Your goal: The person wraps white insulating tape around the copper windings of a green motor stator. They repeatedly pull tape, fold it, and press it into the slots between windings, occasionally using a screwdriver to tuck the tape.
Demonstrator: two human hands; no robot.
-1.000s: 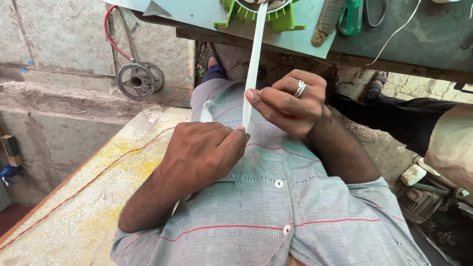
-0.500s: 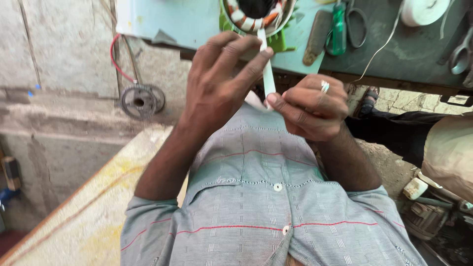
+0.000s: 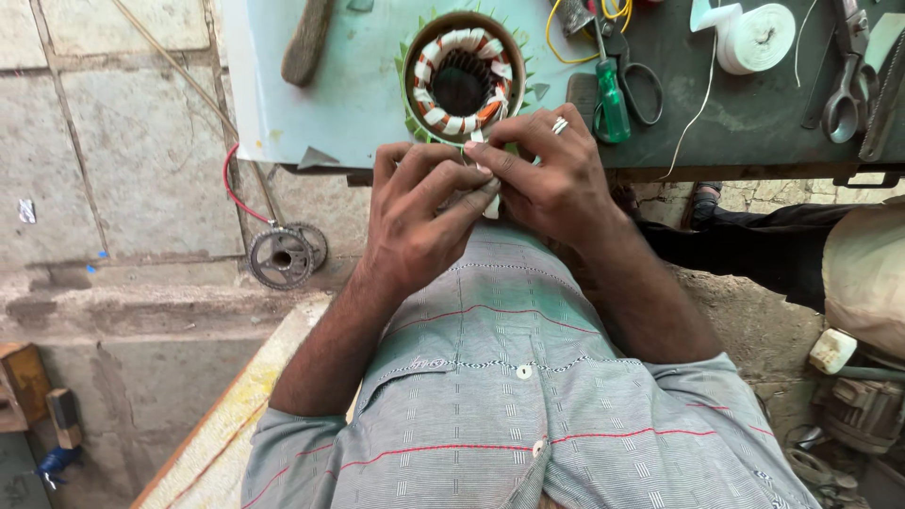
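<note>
A round motor stator [image 3: 462, 80] with white-taped windings and green insulation stands at the near edge of the workbench [image 3: 311, 104]. My left hand [image 3: 419, 212] and my right hand [image 3: 551, 174], which wears a ring, meet just below the stator. Both pinch a short white strip of tape [image 3: 488, 184] that leads up to the winding. Most of the strip is hidden between my fingers.
On the bench lie a green-handled screwdriver [image 3: 611, 104], black scissors [image 3: 636, 71], a white tape roll [image 3: 759, 38], more scissors [image 3: 844, 90] and a brush handle [image 3: 306, 42]. Gear wheels [image 3: 283, 254] lean against the stone wall. Machine parts [image 3: 858, 405] sit at right.
My view has tilted up onto the bench. Both hands rose from my chest to the stator, and the long white strip is now drawn short between them.
</note>
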